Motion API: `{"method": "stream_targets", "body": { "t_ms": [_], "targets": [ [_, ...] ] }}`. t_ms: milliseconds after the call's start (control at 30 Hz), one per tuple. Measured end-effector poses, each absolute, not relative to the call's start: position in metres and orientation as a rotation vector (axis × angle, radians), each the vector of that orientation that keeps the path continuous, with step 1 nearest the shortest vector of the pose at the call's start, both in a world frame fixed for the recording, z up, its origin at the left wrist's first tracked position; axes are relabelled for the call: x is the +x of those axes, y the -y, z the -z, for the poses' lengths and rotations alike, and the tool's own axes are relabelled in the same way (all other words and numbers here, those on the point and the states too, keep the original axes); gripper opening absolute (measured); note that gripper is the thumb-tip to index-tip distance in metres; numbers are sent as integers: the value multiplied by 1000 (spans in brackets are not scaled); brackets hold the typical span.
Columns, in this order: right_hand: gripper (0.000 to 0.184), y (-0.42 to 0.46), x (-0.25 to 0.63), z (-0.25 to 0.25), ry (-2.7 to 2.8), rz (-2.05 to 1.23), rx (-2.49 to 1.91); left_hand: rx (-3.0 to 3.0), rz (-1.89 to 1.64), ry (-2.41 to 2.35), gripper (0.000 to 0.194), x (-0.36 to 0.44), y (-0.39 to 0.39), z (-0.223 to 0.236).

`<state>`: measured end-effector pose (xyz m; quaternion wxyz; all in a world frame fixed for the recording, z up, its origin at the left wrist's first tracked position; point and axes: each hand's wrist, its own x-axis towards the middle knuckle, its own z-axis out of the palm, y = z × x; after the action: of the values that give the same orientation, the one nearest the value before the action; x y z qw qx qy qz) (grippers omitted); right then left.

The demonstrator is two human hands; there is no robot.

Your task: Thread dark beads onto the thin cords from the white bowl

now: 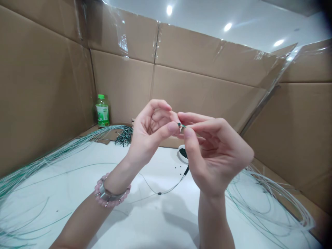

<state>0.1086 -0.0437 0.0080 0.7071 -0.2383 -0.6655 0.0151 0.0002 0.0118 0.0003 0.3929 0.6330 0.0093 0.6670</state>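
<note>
Caution: left hand (149, 133) and right hand (215, 152) grip 1 tiny fitting (182, 126) between fingertips; a slipped pinch could drop it, and a snagged wire (168, 189) could tug it toward the bowl (183, 154) at 12 o'clock.

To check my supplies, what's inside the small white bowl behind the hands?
The small white bowl holds a heap of small dark pieces. The right hand covers the bowl's right side, so whatever lies there cannot be seen.

The left hand (150, 129) and right hand (218, 154) are raised and meet at mid-view, fingers curled, the left thumb (171, 128) pinching toward the right fingertips (188, 132). The left forearm (85, 218) slants in from near left; the right forearm (214, 224) rises almost upright.
</note>
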Motion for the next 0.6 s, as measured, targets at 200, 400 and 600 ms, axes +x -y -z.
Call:
{"method": "stream_targets", "body": {
  "t_ms": [200,400,600],
  "targets": [
    [17,41,111,-8,1504,-1,-525,1547,-1606,61,39,-4,-16,0],
    [22,37,115,-6,1539,60,-473,1529,-1573,163,32,-7,-18,0],
    [20,38,115,-6,1526,70,-474,1554,-1630,83,33,-6,-19,0]
  ]
}}
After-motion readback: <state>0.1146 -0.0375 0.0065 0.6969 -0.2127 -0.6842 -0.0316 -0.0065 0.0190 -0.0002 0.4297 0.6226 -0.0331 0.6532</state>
